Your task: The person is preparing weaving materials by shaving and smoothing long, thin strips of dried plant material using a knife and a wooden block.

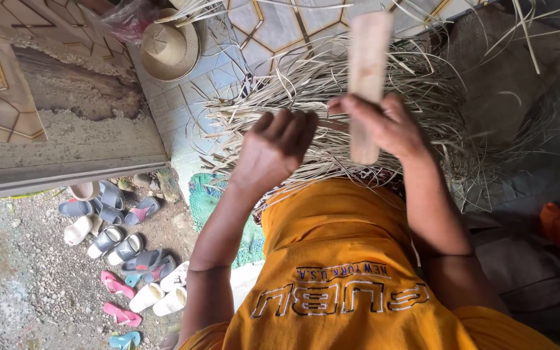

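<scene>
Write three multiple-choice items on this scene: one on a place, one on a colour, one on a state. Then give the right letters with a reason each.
1. Where does the woven hat lie?
A. on the tiled floor at upper left
B. among the sandals
C. on the person's lap

2. What colour is the person's shirt?
A. blue
B. orange
C. white

3. What is the right hand doing?
A. resting open on the gravel
B. holding a sandal
C. gripping a flat wooden stick

Answers: 1 A, the hat sits on pale tiles beside the step. 2 B, the fabric is orange throughout. 3 C, its fingers close round the flat wooden stick above the dried straw strips, while the left hand is curled over the strips.
</scene>
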